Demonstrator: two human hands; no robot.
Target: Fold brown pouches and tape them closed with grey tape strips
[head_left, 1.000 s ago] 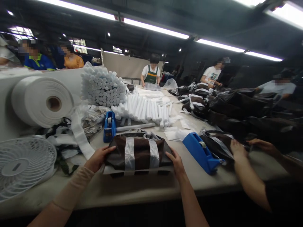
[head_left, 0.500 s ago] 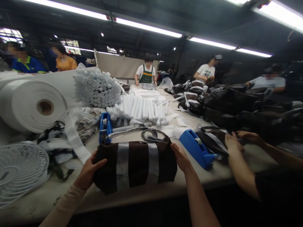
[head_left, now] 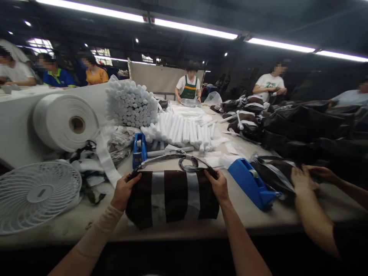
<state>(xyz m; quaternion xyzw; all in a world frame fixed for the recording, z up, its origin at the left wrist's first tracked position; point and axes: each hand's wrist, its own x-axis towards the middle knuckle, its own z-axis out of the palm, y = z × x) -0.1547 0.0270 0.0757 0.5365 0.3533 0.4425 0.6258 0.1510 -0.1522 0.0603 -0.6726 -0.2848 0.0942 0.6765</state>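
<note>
Fingers (head_left: 134, 180) of both hands grip the brown bag's (head_left: 176, 197) upper corners.

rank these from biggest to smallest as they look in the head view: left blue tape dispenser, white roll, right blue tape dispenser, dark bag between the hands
1. Dark bag
2. White roll
3. Right blue tape dispenser
4. Left blue tape dispenser

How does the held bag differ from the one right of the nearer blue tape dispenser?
The held bag is gripped by the left hand and right hand; the other bag has a co-worker's hand at one end. The held bag looks level, the other bag slanted. Both are dark brown with pale bands.
</note>
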